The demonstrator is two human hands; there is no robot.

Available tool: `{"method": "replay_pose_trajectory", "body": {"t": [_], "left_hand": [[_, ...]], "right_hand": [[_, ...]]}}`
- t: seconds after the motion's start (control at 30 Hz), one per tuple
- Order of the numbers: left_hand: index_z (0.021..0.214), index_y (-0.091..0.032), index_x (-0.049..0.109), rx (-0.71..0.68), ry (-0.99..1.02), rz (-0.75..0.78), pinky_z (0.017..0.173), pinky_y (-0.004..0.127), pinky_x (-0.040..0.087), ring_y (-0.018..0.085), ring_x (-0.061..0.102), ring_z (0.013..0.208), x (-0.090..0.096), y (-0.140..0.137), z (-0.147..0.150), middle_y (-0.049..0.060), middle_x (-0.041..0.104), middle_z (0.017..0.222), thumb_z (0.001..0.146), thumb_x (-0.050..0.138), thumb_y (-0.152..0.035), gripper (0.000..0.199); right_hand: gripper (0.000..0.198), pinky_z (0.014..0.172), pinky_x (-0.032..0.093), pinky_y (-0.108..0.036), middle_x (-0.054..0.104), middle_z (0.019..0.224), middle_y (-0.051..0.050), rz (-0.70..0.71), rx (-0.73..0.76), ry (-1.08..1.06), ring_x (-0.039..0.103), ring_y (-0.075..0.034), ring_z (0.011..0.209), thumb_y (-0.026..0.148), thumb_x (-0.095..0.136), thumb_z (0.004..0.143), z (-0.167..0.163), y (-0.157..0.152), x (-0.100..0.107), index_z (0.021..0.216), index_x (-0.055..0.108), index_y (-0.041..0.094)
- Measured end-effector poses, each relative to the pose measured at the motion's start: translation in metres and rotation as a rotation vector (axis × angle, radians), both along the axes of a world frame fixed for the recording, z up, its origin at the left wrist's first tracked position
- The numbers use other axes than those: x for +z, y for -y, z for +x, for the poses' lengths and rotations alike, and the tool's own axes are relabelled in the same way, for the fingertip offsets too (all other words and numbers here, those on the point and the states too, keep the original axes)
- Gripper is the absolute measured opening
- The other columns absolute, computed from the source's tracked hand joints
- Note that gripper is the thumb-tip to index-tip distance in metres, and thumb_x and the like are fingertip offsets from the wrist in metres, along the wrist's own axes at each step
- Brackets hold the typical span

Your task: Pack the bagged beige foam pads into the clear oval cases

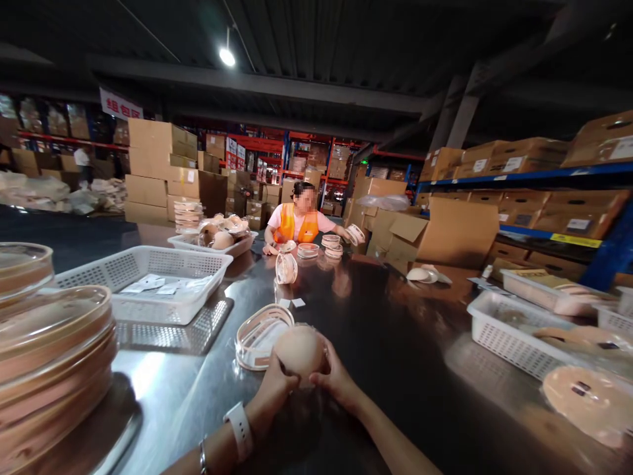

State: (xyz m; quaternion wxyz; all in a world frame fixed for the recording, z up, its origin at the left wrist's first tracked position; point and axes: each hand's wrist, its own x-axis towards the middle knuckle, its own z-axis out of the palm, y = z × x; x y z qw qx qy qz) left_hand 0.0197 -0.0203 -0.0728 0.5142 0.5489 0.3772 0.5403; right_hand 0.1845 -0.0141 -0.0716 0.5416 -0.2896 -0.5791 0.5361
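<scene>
Both my hands hold a round, smooth beige piece [299,346] just above the dark metal table. My left hand [281,381], with a white band on its wrist, grips the lower left edge. My right hand [335,375] holds the right side, thumb near the bottom. The far side of the piece and some of the fingertips are hidden. Right behind the left hand stands a round, pale-rimmed item in clear wrap [257,330], tipped on its side with a white label inside. Small white cards [297,303] lie just beyond it.
Stacked wrapped round items [54,376] stand close on the left, beside a white basket [173,307] of white cards. White baskets [514,343] and wrapped beige discs [588,402] line the right. Across the table, a person in an orange vest [297,224] handles similar items.
</scene>
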Motion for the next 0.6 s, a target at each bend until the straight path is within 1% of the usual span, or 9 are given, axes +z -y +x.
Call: {"method": "replay_pose_trajectory", "body": {"t": [0.03,0.1,0.17,0.23,0.33,0.4,0.5,0.53,0.6], "left_hand": [[0.129,-0.017,0.040,-0.021,0.044,-0.001,0.086,0.042,0.058,0.030,0.066,0.105,0.003,0.002,0.000,0.017,0.063,0.120,0.064,0.059,-0.025,0.069],[0.136,-0.018,0.035,-0.046,0.142,0.023,0.100,0.043,0.051,0.030,0.057,0.122,0.011,0.007,-0.001,0.018,0.054,0.135,0.072,0.061,-0.043,0.073],[0.137,-0.017,0.036,-0.043,0.201,0.038,0.109,0.046,0.044,0.033,0.050,0.130,0.019,0.012,-0.003,0.020,0.049,0.141,0.072,0.061,-0.059,0.082],[0.136,-0.016,0.040,-0.023,0.195,0.052,0.112,0.049,0.040,0.035,0.048,0.132,0.022,0.014,-0.007,0.021,0.048,0.142,0.071,0.061,-0.066,0.085],[0.132,-0.015,0.046,0.004,0.099,0.153,0.114,0.052,0.037,0.037,0.048,0.130,0.019,0.011,-0.010,0.020,0.051,0.139,0.067,0.069,-0.063,0.085],[0.128,-0.015,0.051,0.049,-0.002,0.209,0.113,0.053,0.037,0.036,0.051,0.127,0.015,0.005,-0.009,0.019,0.057,0.133,0.064,0.073,-0.056,0.079],[0.120,-0.013,0.055,0.130,-0.085,0.173,0.109,0.056,0.041,0.038,0.057,0.120,0.010,-0.004,-0.004,0.019,0.063,0.124,0.066,0.071,-0.053,0.069],[0.120,-0.012,0.056,0.152,-0.091,0.157,0.108,0.057,0.041,0.039,0.057,0.119,0.009,-0.005,-0.003,0.020,0.063,0.123,0.067,0.069,-0.054,0.069],[0.123,-0.008,0.054,0.182,-0.077,0.151,0.105,0.058,0.044,0.040,0.059,0.117,0.007,-0.005,-0.002,0.023,0.063,0.122,0.072,0.064,-0.058,0.071]], "right_hand": [[0.109,0.111,0.034,-0.053,0.044,0.145,-0.015,-0.019,0.025,-0.021,0.046,-0.034,0.131,0.060,0.090,0.044,-0.002,0.003,0.002,0.134,0.035,0.029],[0.112,0.109,0.037,-0.054,0.040,0.147,-0.015,-0.044,0.061,-0.066,0.046,-0.035,0.132,0.059,0.089,0.049,-0.008,0.010,0.006,0.139,0.028,0.032],[0.117,0.108,0.038,-0.054,0.034,0.151,-0.014,-0.039,0.065,-0.102,0.042,-0.035,0.135,0.055,0.089,0.051,-0.015,0.017,0.008,0.143,0.018,0.035],[0.123,0.110,0.037,-0.052,0.030,0.153,-0.013,0.012,0.038,-0.123,0.038,-0.033,0.138,0.053,0.091,0.050,-0.020,0.021,0.009,0.144,0.013,0.037],[0.131,0.112,0.035,-0.049,0.031,0.151,-0.013,0.076,-0.030,-0.118,0.036,-0.032,0.139,0.055,0.091,0.047,-0.020,0.023,0.009,0.146,0.008,0.036],[0.132,0.110,0.037,-0.050,0.035,0.148,-0.014,0.002,-0.037,-0.057,0.043,-0.032,0.134,0.053,0.091,0.047,-0.018,0.021,0.007,0.146,0.006,0.034],[0.126,0.103,0.044,-0.052,0.037,0.147,-0.014,-0.130,-0.026,0.061,0.049,-0.035,0.128,0.043,0.093,0.045,-0.015,0.019,0.003,0.143,0.015,0.032],[0.125,0.101,0.046,-0.053,0.036,0.148,-0.014,-0.134,-0.039,0.091,0.048,-0.036,0.128,0.041,0.093,0.043,-0.016,0.019,0.002,0.142,0.018,0.033],[0.124,0.103,0.045,-0.053,0.035,0.149,-0.012,-0.082,-0.087,0.102,0.044,-0.036,0.131,0.042,0.094,0.038,-0.019,0.021,0.001,0.140,0.023,0.034]]}}
